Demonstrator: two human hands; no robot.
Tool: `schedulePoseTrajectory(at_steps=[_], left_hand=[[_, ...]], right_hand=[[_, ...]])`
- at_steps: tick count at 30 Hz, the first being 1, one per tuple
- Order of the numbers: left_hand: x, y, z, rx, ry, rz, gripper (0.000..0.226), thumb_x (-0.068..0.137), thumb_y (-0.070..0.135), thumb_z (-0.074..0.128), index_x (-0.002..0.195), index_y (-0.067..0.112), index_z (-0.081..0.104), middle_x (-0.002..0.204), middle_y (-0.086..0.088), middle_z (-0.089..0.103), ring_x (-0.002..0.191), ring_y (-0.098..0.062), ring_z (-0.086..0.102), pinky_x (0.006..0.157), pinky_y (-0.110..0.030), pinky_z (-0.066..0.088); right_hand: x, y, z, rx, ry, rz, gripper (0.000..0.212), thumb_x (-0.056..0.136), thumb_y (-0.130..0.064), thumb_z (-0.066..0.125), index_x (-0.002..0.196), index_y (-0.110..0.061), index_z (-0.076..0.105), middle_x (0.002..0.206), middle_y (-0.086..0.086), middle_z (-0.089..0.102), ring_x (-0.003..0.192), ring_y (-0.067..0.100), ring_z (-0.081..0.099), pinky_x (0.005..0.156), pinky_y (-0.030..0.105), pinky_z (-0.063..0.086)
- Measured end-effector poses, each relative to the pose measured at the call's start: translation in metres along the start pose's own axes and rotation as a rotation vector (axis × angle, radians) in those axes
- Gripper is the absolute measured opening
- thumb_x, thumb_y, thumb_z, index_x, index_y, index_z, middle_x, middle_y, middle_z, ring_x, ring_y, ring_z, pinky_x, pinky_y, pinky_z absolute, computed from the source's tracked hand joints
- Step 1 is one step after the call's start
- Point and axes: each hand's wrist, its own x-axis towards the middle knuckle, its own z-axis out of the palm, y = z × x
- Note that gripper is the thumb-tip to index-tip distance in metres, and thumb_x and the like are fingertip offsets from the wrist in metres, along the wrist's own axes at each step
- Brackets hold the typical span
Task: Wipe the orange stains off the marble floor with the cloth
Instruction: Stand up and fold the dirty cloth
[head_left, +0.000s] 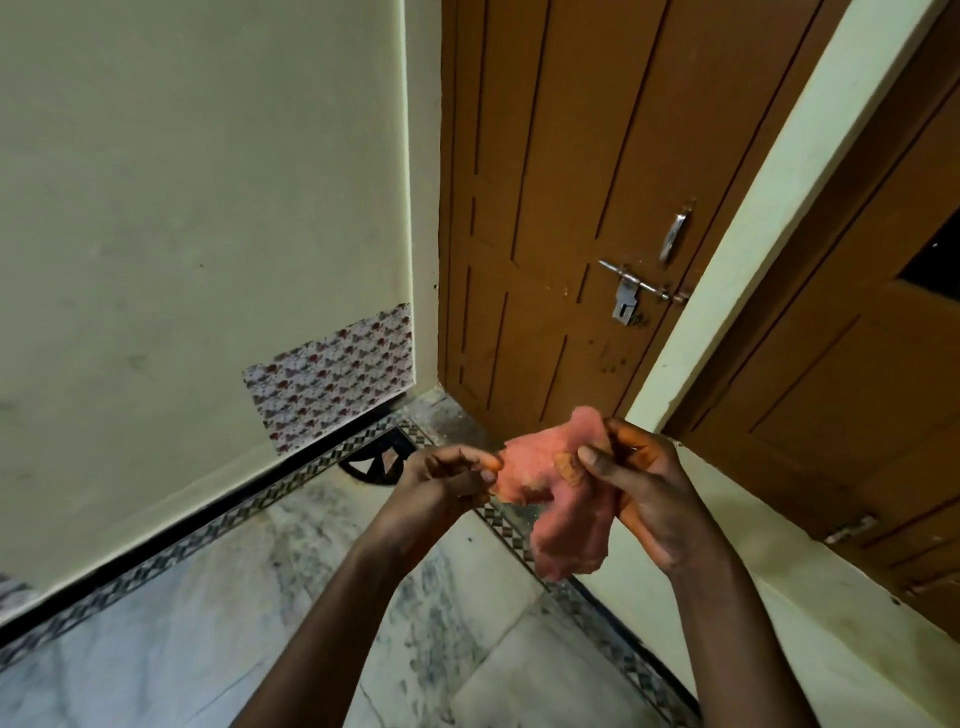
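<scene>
Fingers (597, 457) of the right hand (649, 493) pinch the upper edge of a crumpled pink-orange cloth (561, 509), thumb pressed on its front. The left hand (447, 478) nips the cloth's left edge between curled fingertips. Both hands hold the cloth up in the air, well above the grey-veined white marble floor (208, 623); its loose lower end hangs down. A small orange smear shows on the cloth beside the right thumb. Behind the cloth stands a closed brown panelled wooden door (545, 208) with a metal sliding bolt (639, 291) and a handle above it. Left of the door is a pale green wall (182, 208) with a patch of flower-patterned paper (332, 374) low down. A black-and-white patterned tile border (234, 514) runs along the wall's foot, passing under the hands. Right of the door, a second brown door (857, 389) is partly seen.
</scene>
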Motion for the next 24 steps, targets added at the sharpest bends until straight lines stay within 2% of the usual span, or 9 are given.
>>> schedulePoseTrajectory(at_steps=[4,6,8,11,14,16,20,22,24], left_hand=[[0.003,-0.005,-0.003,-0.018,0.025,-0.016,0.023,0.093,-0.015,0.059,0.094,-0.002,0.079,0.086,-0.017,0.074,0.083,-0.023,0.069,0.078,-0.029,0.055],[0.007,-0.005,-0.004,-0.065,0.011,-0.048,0.018,0.091,-0.009,0.058,0.097,-0.006,0.075,0.086,-0.016,0.074,0.083,-0.023,0.070,0.077,-0.030,0.056],[0.010,-0.003,-0.004,-0.154,-0.008,-0.096,0.018,0.084,0.006,0.065,0.096,-0.003,0.074,0.087,-0.014,0.074,0.086,-0.025,0.069,0.082,-0.035,0.055],[0.013,-0.001,-0.004,-0.214,-0.068,-0.107,0.019,0.090,0.024,0.069,0.085,0.010,0.080,0.093,-0.012,0.077,0.095,-0.026,0.073,0.091,-0.040,0.057],[0.014,0.002,-0.002,-0.078,-0.068,-0.071,0.028,0.098,0.031,0.067,0.081,0.012,0.077,0.095,-0.015,0.076,0.101,-0.029,0.074,0.101,-0.046,0.059],[0.015,0.002,-0.001,0.024,-0.061,-0.023,0.024,0.095,0.030,0.072,0.082,0.011,0.077,0.095,-0.016,0.077,0.101,-0.031,0.073,0.104,-0.050,0.055],[0.019,0.005,-0.002,0.076,-0.011,0.050,0.019,0.087,0.023,0.078,0.089,0.004,0.079,0.098,-0.019,0.081,0.102,-0.032,0.077,0.098,-0.050,0.057],[0.023,0.007,-0.005,0.121,0.014,0.096,0.022,0.085,0.019,0.080,0.095,-0.001,0.079,0.101,-0.021,0.081,0.100,-0.034,0.078,0.098,-0.055,0.059],[0.025,0.010,-0.007,0.180,0.016,0.139,0.023,0.084,0.018,0.081,0.098,0.000,0.081,0.102,-0.019,0.081,0.096,-0.032,0.077,0.092,-0.053,0.060]], right_hand=[[-0.002,0.007,0.004,-0.057,-0.085,0.013,0.046,0.080,-0.006,0.075,0.125,-0.009,0.073,0.114,0.014,0.078,0.110,0.024,0.074,0.092,0.035,0.063],[-0.002,0.009,0.002,-0.137,-0.141,0.019,0.038,0.079,-0.019,0.086,0.116,-0.010,0.079,0.111,0.014,0.079,0.111,0.027,0.073,0.092,0.035,0.062],[-0.001,0.009,0.000,-0.265,-0.169,0.018,0.047,0.073,-0.035,0.093,0.112,-0.011,0.082,0.111,0.015,0.080,0.113,0.028,0.073,0.097,0.038,0.060],[0.002,0.009,0.001,-0.433,-0.132,0.012,0.043,0.077,-0.020,0.086,0.116,-0.005,0.079,0.111,0.011,0.081,0.114,0.025,0.074,0.099,0.038,0.060],[0.004,0.010,0.000,-0.531,-0.132,0.015,0.032,0.083,-0.005,0.082,0.114,-0.004,0.080,0.108,0.005,0.082,0.108,0.017,0.075,0.089,0.027,0.058],[0.005,0.013,-0.001,-0.541,-0.113,0.013,0.029,0.085,-0.003,0.081,0.114,-0.004,0.080,0.106,0.005,0.082,0.105,0.016,0.076,0.089,0.027,0.060],[0.006,0.021,-0.007,-0.502,0.072,0.001,0.038,0.081,-0.016,0.087,0.117,-0.006,0.079,0.109,0.008,0.081,0.112,0.025,0.075,0.102,0.045,0.060],[0.005,0.023,-0.009,-0.448,0.126,-0.013,0.053,0.073,-0.033,0.095,0.116,-0.007,0.079,0.111,0.010,0.080,0.112,0.027,0.074,0.103,0.050,0.059],[0.003,0.025,-0.008,-0.343,0.161,-0.014,0.069,0.059,-0.054,0.097,0.109,-0.009,0.081,0.110,0.016,0.078,0.110,0.031,0.074,0.099,0.051,0.061]])
